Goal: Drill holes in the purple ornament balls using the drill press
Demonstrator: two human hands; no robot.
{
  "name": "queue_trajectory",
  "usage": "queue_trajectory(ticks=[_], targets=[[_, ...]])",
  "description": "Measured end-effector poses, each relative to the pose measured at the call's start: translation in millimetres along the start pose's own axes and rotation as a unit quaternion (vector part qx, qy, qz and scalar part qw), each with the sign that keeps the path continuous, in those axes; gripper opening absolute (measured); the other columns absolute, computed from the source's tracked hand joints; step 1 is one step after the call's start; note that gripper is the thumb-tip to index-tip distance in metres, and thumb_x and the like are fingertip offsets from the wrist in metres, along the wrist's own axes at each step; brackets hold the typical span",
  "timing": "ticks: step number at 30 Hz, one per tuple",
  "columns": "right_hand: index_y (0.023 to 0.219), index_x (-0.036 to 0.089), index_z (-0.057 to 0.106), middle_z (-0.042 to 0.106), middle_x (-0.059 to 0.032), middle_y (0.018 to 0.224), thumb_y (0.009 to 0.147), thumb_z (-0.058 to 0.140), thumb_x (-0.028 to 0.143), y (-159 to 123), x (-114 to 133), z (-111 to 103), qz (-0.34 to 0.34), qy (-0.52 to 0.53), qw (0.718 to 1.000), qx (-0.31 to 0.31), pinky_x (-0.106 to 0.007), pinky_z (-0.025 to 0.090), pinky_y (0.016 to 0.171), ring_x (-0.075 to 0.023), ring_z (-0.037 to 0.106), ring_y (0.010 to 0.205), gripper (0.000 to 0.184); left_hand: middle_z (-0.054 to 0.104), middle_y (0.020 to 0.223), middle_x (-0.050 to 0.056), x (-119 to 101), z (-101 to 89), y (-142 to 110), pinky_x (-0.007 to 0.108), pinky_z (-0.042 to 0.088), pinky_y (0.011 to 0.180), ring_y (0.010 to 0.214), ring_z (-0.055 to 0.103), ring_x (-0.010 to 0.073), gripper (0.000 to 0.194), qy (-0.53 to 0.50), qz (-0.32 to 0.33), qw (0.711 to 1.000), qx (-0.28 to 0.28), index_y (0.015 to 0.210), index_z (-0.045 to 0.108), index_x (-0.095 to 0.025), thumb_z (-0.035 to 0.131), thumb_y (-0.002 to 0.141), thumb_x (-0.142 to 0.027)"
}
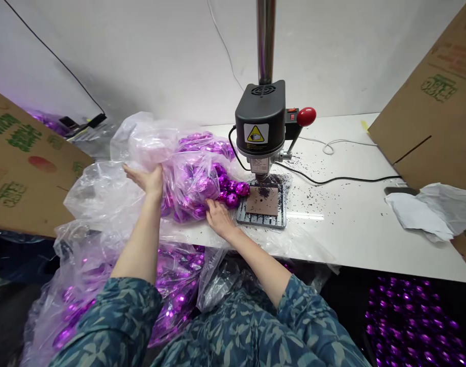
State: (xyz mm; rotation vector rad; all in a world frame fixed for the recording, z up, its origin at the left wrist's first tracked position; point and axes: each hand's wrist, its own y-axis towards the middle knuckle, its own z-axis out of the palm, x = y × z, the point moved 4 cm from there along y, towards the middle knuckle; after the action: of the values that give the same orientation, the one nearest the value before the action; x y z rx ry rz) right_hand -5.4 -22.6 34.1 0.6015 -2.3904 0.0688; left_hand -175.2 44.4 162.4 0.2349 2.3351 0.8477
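A clear plastic bag (141, 145) full of shiny purple mirror-faceted balls (195, 188) lies on the white table. My left hand (147, 179) presses against the bag's left side, fingers stretched out and apart. At the bag's front right edge, my right hand (219, 218) has its fingers closed on the plastic, their tips partly hidden. Several balls (233, 196) spill from the bag's mouth beside the drill press base (242, 216). Above that base stands the black drill press head (260, 120) with a red-knobbed lever; a tan board (261, 201) with a small hole lies beneath it.
Dark shavings (309, 165) are scattered over the table (355, 219). Cardboard boxes (30, 168) flank both sides. Crumpled white paper (418, 214) lies at right. Another bag of purple balls (175, 300) hangs below the front edge; more balls (412, 321) sit low at right. A black cable (340, 181) crosses the tabletop.
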Motion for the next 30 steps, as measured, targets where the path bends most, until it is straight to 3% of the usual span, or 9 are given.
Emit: queue_trajectory(ticks=[6, 8, 11, 15, 19, 20, 22, 26, 30], targets=[[0.140, 0.020, 0.065, 0.068, -0.0116, 0.144, 0.101, 0.070, 0.052, -26.6, -6.6, -1.6, -0.053, 0.017, 0.998, -0.025, -0.050, 0.064, 0.110, -0.0241, 0.069, 0.128, 0.050, 0.063, 0.166, 0.011, -50.0, 57.7, -69.5, 0.071, 0.027, 0.140, 0.167, 0.045, 0.0402, 0.050, 0.100, 0.194, 0.965, 0.147, 0.139, 0.072, -0.033, 0.083, 0.092, -0.044], [0.139, 0.021, 0.066, 0.068, -0.0115, 0.144, 0.102, 0.069, 0.052, -42.1, -14.6, -3.3, -0.075, 0.037, 0.996, -0.025, -0.049, 0.064, 0.110, -0.0235, 0.069, 0.128, 0.048, 0.067, 0.161, 0.011, -40.3, 65.0, -82.4, 0.073, 0.025, 0.140, 0.166, 0.047, 0.0404, 0.037, 0.126, 0.215, 0.953, 0.174, 0.135, 0.076, -0.032, 0.076, 0.098, -0.037], [0.137, 0.021, 0.067, 0.069, -0.0111, 0.142, 0.102, 0.069, 0.052, -69.8, -33.9, -22.3, -0.110, 0.089, 0.989, -0.037, -0.048, 0.065, 0.109, -0.0226, 0.069, 0.126, 0.047, 0.065, 0.162, 0.017, -6.8, 58.2, -88.4, 0.075, 0.033, 0.136, 0.165, 0.047, 0.0430, 0.034, 0.163, 0.156, 0.964, 0.143, 0.131, 0.079, -0.027, 0.067, 0.100, -0.023], [0.124, 0.019, 0.071, 0.076, -0.0065, 0.116, 0.104, 0.066, 0.050, -102.0, -62.8, -97.9, -0.145, 0.202, 0.962, -0.112, -0.039, 0.069, 0.093, -0.0165, 0.074, 0.102, 0.038, 0.058, 0.169, 0.019, 18.4, 50.4, -104.7, 0.078, 0.033, 0.135, 0.169, 0.040, 0.0462, 0.048, 0.164, 0.094, 0.976, 0.107, 0.138, 0.077, -0.026, 0.069, 0.092, -0.015], [0.139, 0.045, 0.063, 0.077, 0.0028, 0.096, 0.113, 0.040, 0.050, -113.4, -81.3, -205.6, -0.130, 0.314, 0.911, -0.232, -0.031, 0.066, 0.069, -0.0119, 0.072, 0.077, 0.034, 0.058, 0.170, 0.016, -9.5, 59.8, -135.5, 0.080, 0.026, 0.135, 0.172, 0.031, 0.0470, 0.056, 0.153, 0.130, 0.979, 0.036, 0.145, 0.073, -0.032, 0.071, 0.093, -0.013], [0.141, 0.048, 0.060, 0.077, 0.0038, 0.098, 0.114, 0.029, 0.053, -112.1, -84.0, -229.7, -0.126, 0.353, 0.890, -0.259, -0.031, 0.067, 0.072, -0.0106, 0.072, 0.077, 0.042, 0.060, 0.167, 0.015, -22.1, 65.2, -143.3, 0.078, 0.030, 0.135, 0.171, 0.035, 0.0453, 0.056, 0.140, 0.152, 0.978, 0.025, 0.145, 0.073, -0.033, 0.070, 0.093, -0.012], [0.126, 0.043, 0.072, 0.079, 0.0013, 0.110, 0.109, 0.038, 0.064, -103.7, -93.3, -267.5, -0.093, 0.499, 0.808, -0.300, -0.035, 0.070, 0.086, -0.0129, 0.077, 0.095, 0.043, 0.068, 0.157, 0.013, -48.2, 80.0, -155.8, 0.067, 0.043, 0.131, 0.160, 0.052, 0.0397, 0.053, 0.109, 0.194, 0.974, 0.029, 0.144, 0.073, -0.033, 0.069, 0.096, -0.011], [0.108, 0.036, 0.072, 0.076, -0.0007, 0.101, 0.100, 0.065, 0.056, -76.5, -108.8, -315.4, -0.083, 0.459, 0.779, -0.419, -0.035, 0.065, 0.080, -0.0157, 0.073, 0.088, 0.023, 0.071, 0.144, 0.018, -76.8, 116.1, -159.8, 0.053, 0.060, 0.108, 0.124, 0.072, 0.0347, 0.045, 0.117, 0.144, 0.977, 0.107, 0.144, 0.072, -0.028, 0.067, 0.101, -0.017], [0.106, 0.033, 0.065, 0.072, -0.0040, 0.103, 0.099, 0.068, 0.051, -41.9, -116.2, -336.7, -0.086, 0.365, 0.788, -0.489, -0.035, 0.061, 0.079, -0.0174, 0.070, 0.089, 0.020, 0.066, 0.141, 0.021, -66.8, 135.9, -145.0, 0.054, 0.061, 0.101, 0.118, 0.070, 0.0393, 0.041, 0.157, 0.000, 0.974, 0.164, 0.141, 0.072, -0.023, 0.071, 0.100, -0.022]])
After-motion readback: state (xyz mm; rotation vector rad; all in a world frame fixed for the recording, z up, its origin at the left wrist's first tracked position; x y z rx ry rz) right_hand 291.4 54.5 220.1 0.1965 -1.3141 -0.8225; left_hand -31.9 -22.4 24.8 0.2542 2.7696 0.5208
